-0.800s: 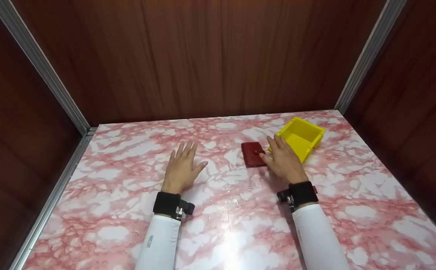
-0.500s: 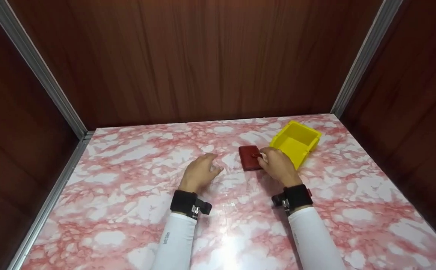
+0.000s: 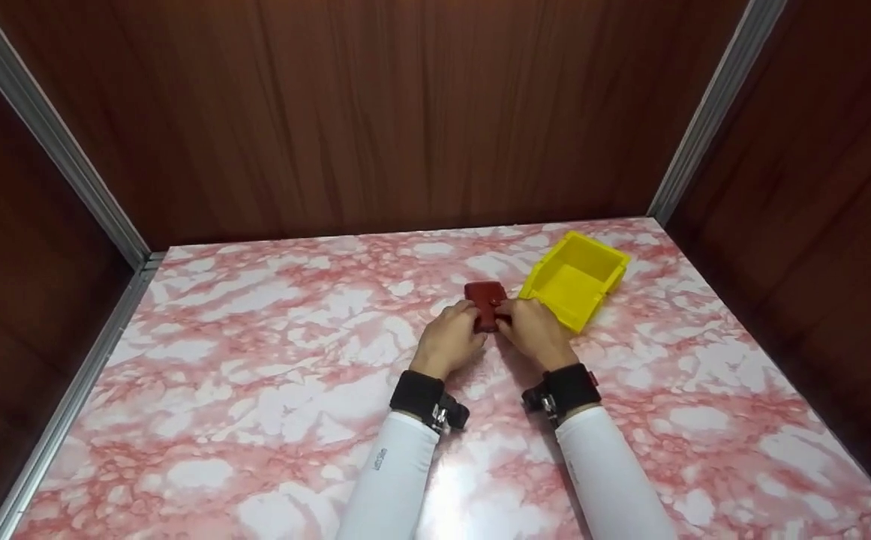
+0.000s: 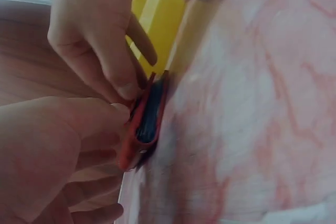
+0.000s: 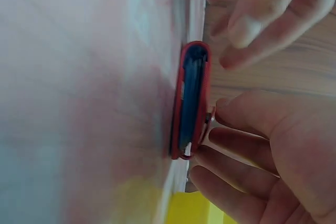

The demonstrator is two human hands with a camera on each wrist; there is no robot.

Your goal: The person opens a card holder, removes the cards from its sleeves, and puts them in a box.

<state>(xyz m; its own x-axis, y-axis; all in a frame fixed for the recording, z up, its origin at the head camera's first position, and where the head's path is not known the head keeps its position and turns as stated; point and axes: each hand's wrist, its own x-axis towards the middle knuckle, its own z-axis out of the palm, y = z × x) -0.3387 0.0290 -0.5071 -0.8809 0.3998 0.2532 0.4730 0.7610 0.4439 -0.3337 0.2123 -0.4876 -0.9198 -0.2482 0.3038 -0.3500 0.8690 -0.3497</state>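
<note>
A small dark red snap-strap wallet [image 3: 486,300] lies closed and flat on the marbled table, between both hands. My right hand [image 3: 536,328] is at its right edge, thumb and fingers curled at the strap and pinching it. In the right wrist view, the right thumb [image 5: 239,109] meets the snap tab, and the wallet's end [image 5: 193,98] shows dark blue layers inside. My left hand [image 3: 446,339] reaches in from the left, fingers loosely bent over the left part of the cover. In the left wrist view, the left thumb [image 4: 100,116] comes close to the right hand's fingertips.
A yellow open bin [image 3: 574,281] stands just behind and right of the right hand. Pink-and-white marbled tabletop [image 3: 255,360] spreads around. Dark wood panels [image 3: 345,120] with metal corner posts [image 3: 716,105] enclose the back and sides.
My left hand has moved right from the bare tabletop to the wallet. The right hand's fingers, straight earlier, have curled in at the wallet's strap. The wallet stays flat on the table.
</note>
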